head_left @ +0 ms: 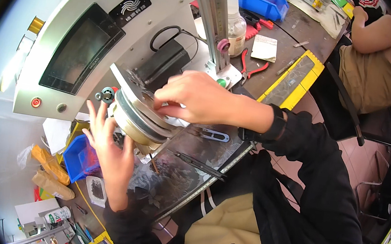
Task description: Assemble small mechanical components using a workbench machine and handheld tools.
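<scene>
A round metal wheel-like part [142,121] with stacked silver and brass-coloured discs sits tilted on the front of a white machine [41,75]. At its left side, my left hand [112,156] is open with fingers spread, the thumb by the lower rim. My right hand [196,98] is closed over the right face of the wheel, fingertips pressed together inside it. What they pinch is hidden; a small bit of white shows beneath the fingers. A black box [163,63] with a cable lies just behind, and a dark knob [107,95] stands near my left fingertips.
Long black tweezers [198,164] and a blue-grey slotted tool [213,135] lie at the bench's front. Red-handled pliers [252,70], a bottle [235,30] and a blue bin [262,2] are farther back. Another blue bin [78,157] stands left. A person [376,60] sits at right.
</scene>
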### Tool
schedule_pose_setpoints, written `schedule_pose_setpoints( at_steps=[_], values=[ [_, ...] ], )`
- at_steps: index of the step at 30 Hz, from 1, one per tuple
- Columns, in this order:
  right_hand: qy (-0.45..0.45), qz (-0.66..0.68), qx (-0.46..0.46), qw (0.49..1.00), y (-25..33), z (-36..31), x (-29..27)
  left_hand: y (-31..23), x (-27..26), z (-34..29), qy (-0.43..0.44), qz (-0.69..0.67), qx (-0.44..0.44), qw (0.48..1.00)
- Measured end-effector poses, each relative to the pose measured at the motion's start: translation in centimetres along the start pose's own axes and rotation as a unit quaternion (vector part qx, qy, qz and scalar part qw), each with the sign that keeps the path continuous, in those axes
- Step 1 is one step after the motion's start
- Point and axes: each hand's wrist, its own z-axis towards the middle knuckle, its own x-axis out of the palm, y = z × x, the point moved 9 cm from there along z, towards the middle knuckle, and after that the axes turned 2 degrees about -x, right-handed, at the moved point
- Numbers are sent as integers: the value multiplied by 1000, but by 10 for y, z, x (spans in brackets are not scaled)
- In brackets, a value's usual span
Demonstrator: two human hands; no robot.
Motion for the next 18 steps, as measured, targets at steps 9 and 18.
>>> schedule_pose_setpoints(
  at_steps=[9, 18],
  values=[
    [-105, 344, 28, 933, 66, -86, -154, -16, -39, -22, -117, -1, 54, 992],
    [-267, 52, 235, 933, -31, -225, -220, -55, -37, -27, -146, -66, 1, 987]
  ],
)
